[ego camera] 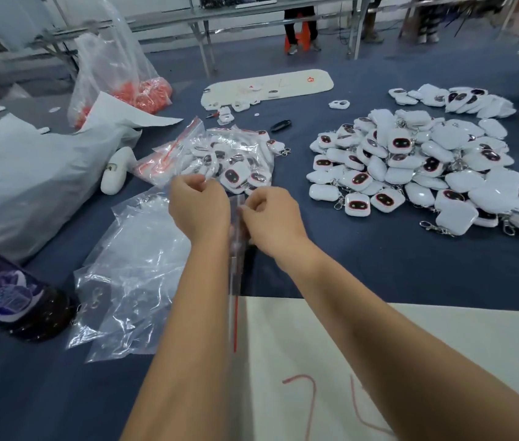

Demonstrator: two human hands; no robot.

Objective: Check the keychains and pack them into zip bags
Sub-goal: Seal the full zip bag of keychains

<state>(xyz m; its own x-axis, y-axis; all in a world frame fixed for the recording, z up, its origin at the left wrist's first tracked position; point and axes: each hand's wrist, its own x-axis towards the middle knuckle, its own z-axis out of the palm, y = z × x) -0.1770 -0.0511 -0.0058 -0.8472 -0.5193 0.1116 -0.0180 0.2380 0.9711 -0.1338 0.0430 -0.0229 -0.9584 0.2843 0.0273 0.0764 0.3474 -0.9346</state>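
Both hands, left (pixel 199 206) and right (pixel 272 218), pinch one clear zip bag (pixel 237 246) edge-on at centre; contents indiscernible. Bagged keychains (pixel 236 160) at 12 o'clock; loose white, dark-faced keychains (pixel 417 167) at 2 o'clock on the table (pixel 379 265).

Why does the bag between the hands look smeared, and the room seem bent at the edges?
Head view: the zip bag pinched by the left hand and right hand is motion-blurred; the wide-angle lens curves the far tables; soft overhead light leaves glare on the loose keychains.
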